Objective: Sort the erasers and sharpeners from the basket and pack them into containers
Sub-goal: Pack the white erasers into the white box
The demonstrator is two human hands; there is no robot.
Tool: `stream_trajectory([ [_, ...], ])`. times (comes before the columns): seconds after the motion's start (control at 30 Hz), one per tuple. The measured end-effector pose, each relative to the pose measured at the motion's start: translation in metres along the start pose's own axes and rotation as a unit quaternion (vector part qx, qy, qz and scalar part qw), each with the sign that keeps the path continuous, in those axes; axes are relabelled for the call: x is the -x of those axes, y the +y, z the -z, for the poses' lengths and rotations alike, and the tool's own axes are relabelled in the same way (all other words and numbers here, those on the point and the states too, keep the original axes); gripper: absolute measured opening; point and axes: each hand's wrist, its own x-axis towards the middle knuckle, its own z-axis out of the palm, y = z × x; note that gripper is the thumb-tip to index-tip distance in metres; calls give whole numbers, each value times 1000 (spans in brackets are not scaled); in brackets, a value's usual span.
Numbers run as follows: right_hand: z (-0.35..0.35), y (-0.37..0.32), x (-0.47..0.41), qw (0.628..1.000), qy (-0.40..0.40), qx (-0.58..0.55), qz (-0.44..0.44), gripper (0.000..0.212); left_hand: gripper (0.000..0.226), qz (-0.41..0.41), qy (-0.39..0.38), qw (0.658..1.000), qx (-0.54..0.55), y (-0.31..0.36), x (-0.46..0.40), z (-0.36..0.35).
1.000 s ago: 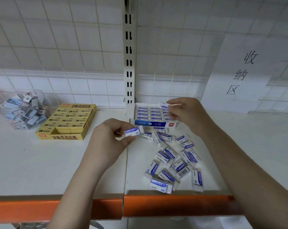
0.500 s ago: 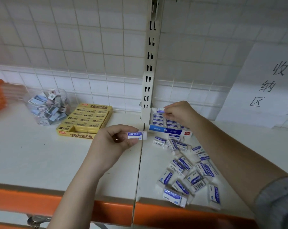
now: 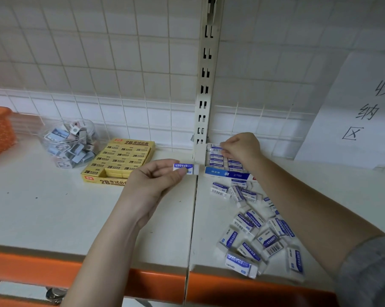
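White-and-blue wrapped eraser [image 3: 214,148] has dropped with my right hand [image 3: 240,149] into the blue cardboard box [image 3: 228,175], fingers pinching it; my left hand [image 3: 153,185] still pinches another eraser [image 3: 185,168] nearby, ready next.

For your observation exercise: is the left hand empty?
No, the left hand pinches a blue-and-white eraser between thumb and fingers.

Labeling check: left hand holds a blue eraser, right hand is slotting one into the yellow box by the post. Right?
Not quite. In the head view the right hand is at the blue box by the post, not the yellow box, which sits further left, untouched. The left hand does hold a blue eraser.
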Motion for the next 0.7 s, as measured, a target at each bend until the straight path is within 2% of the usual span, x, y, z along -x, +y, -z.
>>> stream_trajectory([
  [0.03, 3, 1, 4, 1000, 9, -3, 16, 8, 34, 7, 1, 1000, 3, 1, -5, -1],
  [0.1, 15, 1, 21, 996, 12, 59, 64, 8, 28, 11, -8, 1000, 2, 6, -16, -3],
  [0.2, 38, 5, 53, 971, -36, 205, 115, 10, 15, -10, -22, 999, -35, 12, -37, -11],
  [0.27, 49, 14, 77, 960, -70, 245, 116, 21, 15, -35, -32, 995, -90, 17, -52, -18],
  [0.37, 53, 25, 111, 960, -94, 249, 83, 31, 16, -52, -42, 988, -136, 22, -70, -28],
  [0.5, 45, 28, 127, 959, -69, 266, 74, 37, 7, -69, -72, 977, -190, 25, -85, -43],
  [0.6, 41, 28, 129, 954, -45, 287, 76, 34, 16, -78, -96, 966, -229, 26, -96, -53],
  [0.7, 46, 31, 134, 968, -19, 239, 68, 26, 9, -95, -123, 948, -279, 26, -108, -67],
])
